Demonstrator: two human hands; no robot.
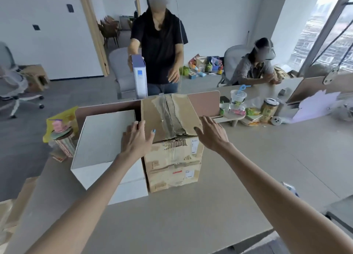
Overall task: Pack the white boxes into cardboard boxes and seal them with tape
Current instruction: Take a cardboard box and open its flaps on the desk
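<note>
A worn cardboard box (172,154) stands on the table, its top flaps (166,116) closed, with torn old tape along the seam. My left hand (136,139) rests flat on the left edge of the top flap, fingers straight. My right hand (212,134) reaches the right edge of the top with fingers spread, touching or just over it. A large white box (103,139) stands against the cardboard box's left side. Across the divider a standing person holds a tall white box (139,77) with a blue top.
A brown desk divider (206,102) runs behind the boxes. A patterned cup with a pink lid (61,137) and a yellow bag stand to the left. Drinks, a jar and snacks (248,108) sit to the right. Another person sits at the far desk. Office chairs stand behind.
</note>
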